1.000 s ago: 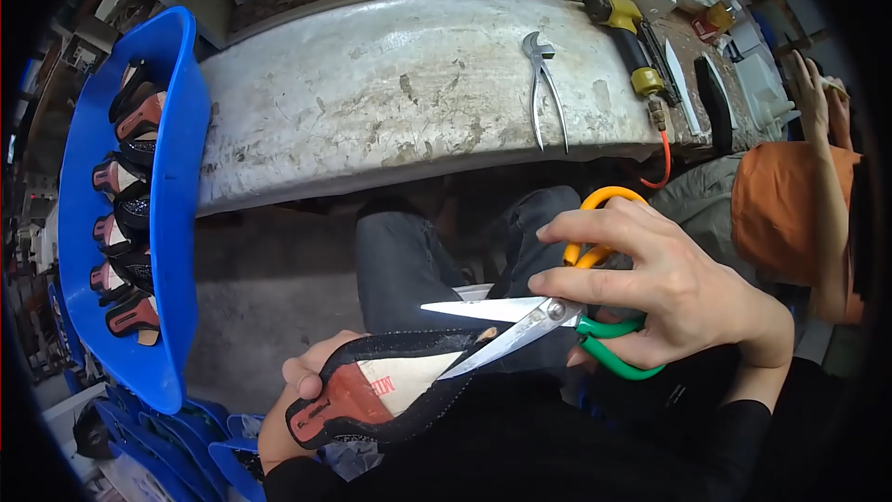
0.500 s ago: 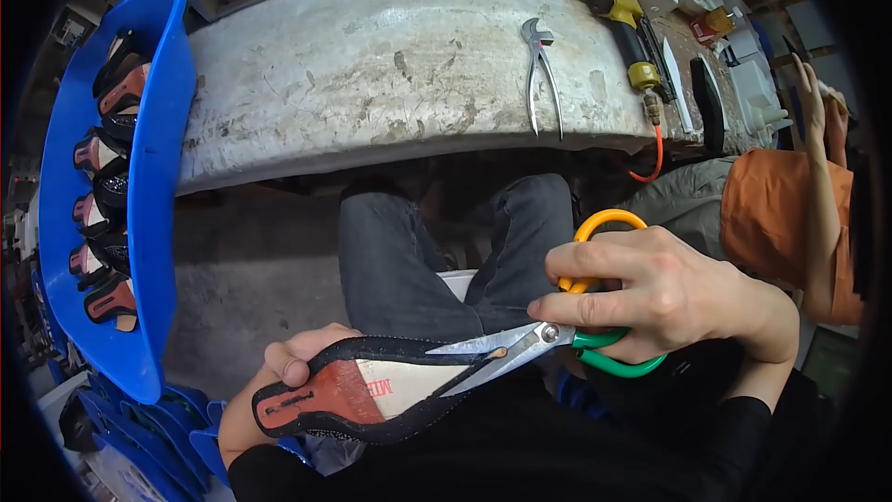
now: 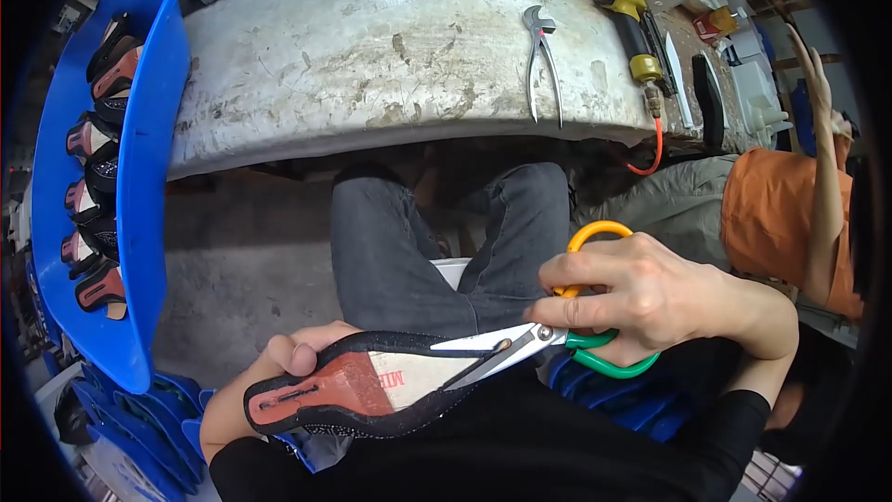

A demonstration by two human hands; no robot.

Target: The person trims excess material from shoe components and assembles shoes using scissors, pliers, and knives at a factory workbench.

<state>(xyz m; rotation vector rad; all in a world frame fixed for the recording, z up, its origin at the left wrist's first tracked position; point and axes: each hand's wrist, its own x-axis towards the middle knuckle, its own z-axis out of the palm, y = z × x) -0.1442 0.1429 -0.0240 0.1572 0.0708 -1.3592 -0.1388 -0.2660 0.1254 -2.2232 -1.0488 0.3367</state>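
My left hand (image 3: 302, 353) grips a black shoe upper (image 3: 418, 416) from the side, near its heel end. Its underside faces up, with a reddish-brown piece (image 3: 325, 392) at the heel and a cream insole with red lettering in the middle. Scissors (image 3: 544, 335) with one yellow and one green handle loop are held by my right hand (image 3: 646, 288), whose fingers go through the loops. The blades are spread over the narrow front end of the shoe, and a small tan bit shows between them near the pivot.
A blue bin (image 3: 153, 177) at left holds several similar shoes. On the worn worktable (image 3: 325, 65) lie pincers (image 3: 541, 56), a yellow-black air tool (image 3: 636, 28) with a red hose, and a black-handled tool (image 3: 708, 98). A person in an orange top (image 3: 785, 214) sits at right.
The shoe and scissors have shifted slightly left together, while the blades stay spread at the shoe's front end. The other person's raised hand has moved a little.
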